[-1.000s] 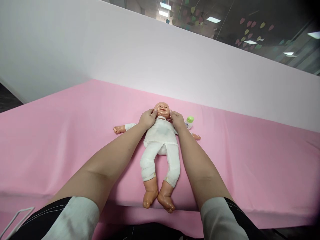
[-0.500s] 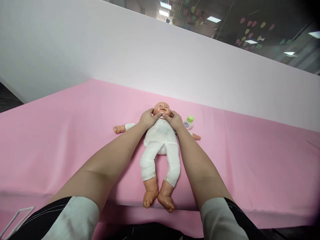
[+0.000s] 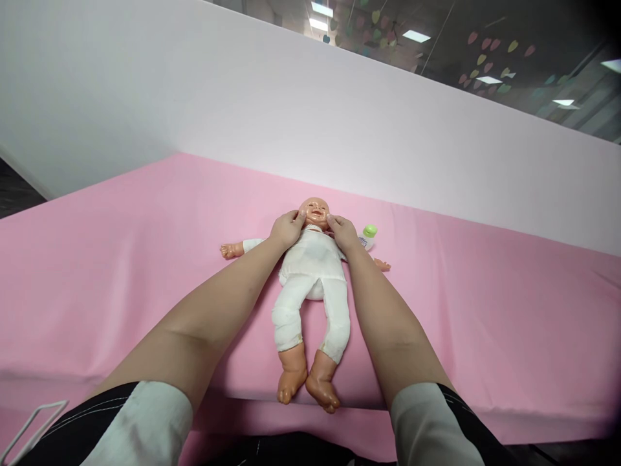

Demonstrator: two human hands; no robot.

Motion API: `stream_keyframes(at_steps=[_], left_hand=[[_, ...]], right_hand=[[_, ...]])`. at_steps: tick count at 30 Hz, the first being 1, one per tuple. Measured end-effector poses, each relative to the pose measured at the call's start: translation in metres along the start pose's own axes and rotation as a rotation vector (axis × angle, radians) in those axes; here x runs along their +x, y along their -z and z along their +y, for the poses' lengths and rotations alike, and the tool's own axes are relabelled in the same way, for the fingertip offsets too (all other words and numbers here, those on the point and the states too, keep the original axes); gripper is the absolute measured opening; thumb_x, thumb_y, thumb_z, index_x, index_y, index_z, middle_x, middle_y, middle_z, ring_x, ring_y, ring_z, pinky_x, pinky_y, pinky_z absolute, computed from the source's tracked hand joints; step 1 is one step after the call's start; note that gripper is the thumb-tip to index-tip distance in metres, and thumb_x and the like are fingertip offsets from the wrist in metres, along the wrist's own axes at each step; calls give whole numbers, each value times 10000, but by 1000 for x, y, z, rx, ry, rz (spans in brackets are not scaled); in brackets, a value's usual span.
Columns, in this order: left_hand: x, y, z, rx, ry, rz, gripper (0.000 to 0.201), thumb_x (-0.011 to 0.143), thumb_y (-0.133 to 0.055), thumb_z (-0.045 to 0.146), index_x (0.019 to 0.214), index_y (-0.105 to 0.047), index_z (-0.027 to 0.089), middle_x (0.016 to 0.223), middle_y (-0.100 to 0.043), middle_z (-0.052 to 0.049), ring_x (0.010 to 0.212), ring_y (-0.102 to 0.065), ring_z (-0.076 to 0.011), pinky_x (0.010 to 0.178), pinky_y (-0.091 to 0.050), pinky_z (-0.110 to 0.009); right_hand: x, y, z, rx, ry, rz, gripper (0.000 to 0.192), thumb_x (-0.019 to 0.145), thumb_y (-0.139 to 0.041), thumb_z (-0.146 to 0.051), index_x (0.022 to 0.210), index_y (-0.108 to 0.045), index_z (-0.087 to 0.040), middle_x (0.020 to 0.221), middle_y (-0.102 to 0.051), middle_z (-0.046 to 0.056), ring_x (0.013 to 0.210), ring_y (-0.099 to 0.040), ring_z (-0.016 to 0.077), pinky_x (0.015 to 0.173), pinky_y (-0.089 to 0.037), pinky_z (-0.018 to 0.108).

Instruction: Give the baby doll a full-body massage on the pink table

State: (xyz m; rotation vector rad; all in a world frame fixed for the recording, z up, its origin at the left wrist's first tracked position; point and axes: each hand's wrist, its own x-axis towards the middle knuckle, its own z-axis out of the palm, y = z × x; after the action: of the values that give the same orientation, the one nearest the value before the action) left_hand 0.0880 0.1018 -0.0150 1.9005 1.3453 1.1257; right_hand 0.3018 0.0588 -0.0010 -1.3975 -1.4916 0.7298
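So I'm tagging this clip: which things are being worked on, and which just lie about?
In hand:
- doll, on its back
- left hand and right hand, at its cheeks

Lying about:
- green-capped bottle beside the doll
- pink sheet
- white wire frame, near corner

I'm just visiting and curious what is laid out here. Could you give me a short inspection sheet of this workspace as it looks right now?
Surface: pink cloth covering a flat padded top, lightly creased at the near edge.
Job's things: baby doll in a white suit, lying on its back, feet toward the camera, arms spread.
Clutter: small bottle with a green cap beside the doll's head, partly hidden by the right hand.
Hands: left hand and right hand rest at either side of the doll's face, fingertips touching its cheeks; neither grasps anything.
Cables: nothing seen.
Surroundings: white partition behind the cloth; ceiling lights above it; white wire frame at lower left.
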Motion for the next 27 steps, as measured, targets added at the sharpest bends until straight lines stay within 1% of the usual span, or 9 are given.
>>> stream_keyframes(at_steps=[2, 5, 7, 9, 13, 18, 20, 24, 27], left_hand=[[-3, 2, 3, 8, -8, -18, 605, 1023, -543, 705, 1257, -770, 196, 1177, -828, -107, 1054, -746, -301, 931, -558, -384], [-5, 4, 6, 56, 5, -23, 608, 919, -702, 702, 1243, -761, 191, 1135, -827, -101, 990, -745, -304, 867, -561, -370], [-4, 4, 6, 72, 6, -25, 591, 903, -726, 689, 1226, -762, 196, 1127, -826, -97, 971, -744, -304, 843, -559, -368], [-4, 4, 6, 82, -4, -27, 581, 913, -719, 681, 1236, -759, 199, 1140, -826, -97, 985, -745, -305, 850, -559, -368], [-2, 3, 5, 118, -18, -27, 558, 980, -648, 635, 1299, -746, 188, 1214, -819, -121, 1070, -742, -318, 912, -560, -378], [-1, 1, 2, 74, 14, -22, 519, 1046, -555, 584, 1327, -737, 188, 1255, -814, -130, 1092, -745, -317, 957, -558, -397], [0, 0, 0, 57, 22, -15, 509, 1072, -510, 573, 1327, -739, 198, 1280, -809, -131, 1129, -739, -320, 992, -551, -408], [2, -2, -3, 55, 27, 13, 525, 1133, -364, 523, 1226, -771, 205, 1268, -807, -142, 1152, -726, -315, 1020, -537, -421], [3, -1, -2, 60, 32, 23, 558, 1141, -327, 529, 1174, -780, 204, 1236, -811, -144, 1134, -724, -309, 1015, -533, -417]], right_hand=[[-2, -2, -3, -75, 4, 32, 548, 932, -731, -705, 1189, -773, -223, 1151, -833, 62, 1052, -758, 265, 965, -614, 396], [-3, -5, -6, -166, 13, 76, 608, 811, -859, -692, 1197, -756, -233, 1185, -820, 67, 1080, -751, 280, 987, -601, 416], [-2, -7, -6, -190, 10, 96, 641, 777, -891, -691, 1203, -755, -232, 1192, -819, 76, 1085, -751, 285, 994, -597, 422], [1, -9, -3, -207, 10, 115, 635, 775, -899, -677, 1196, -762, -222, 1185, -823, 85, 1088, -753, 287, 990, -594, 418], [7, -8, 4, -193, 38, 105, 547, 846, -846, -640, 1187, -785, -217, 1164, -832, 74, 1079, -760, 272, 983, -591, 402], [5, -4, 6, -66, 77, 40, 468, 985, -686, -625, 1219, -794, -235, 1135, -833, 48, 1036, -750, 246, 974, -579, 379], [4, -3, 7, -38, 87, 27, 459, 1013, -635, -641, 1163, -793, -237, 1092, -826, 39, 992, -738, 235, 939, -577, 362], [6, -4, 13, -33, 72, 74, 476, 1066, -513, -642, 981, -733, -229, 952, -786, 31, 884, -702, 213, 853, -574, 331], [10, -7, 17, -89, 90, 116, 504, 1074, -480, -669, 1001, -723, -233, 1003, -799, 36, 948, -718, 215, 908, -577, 332]])
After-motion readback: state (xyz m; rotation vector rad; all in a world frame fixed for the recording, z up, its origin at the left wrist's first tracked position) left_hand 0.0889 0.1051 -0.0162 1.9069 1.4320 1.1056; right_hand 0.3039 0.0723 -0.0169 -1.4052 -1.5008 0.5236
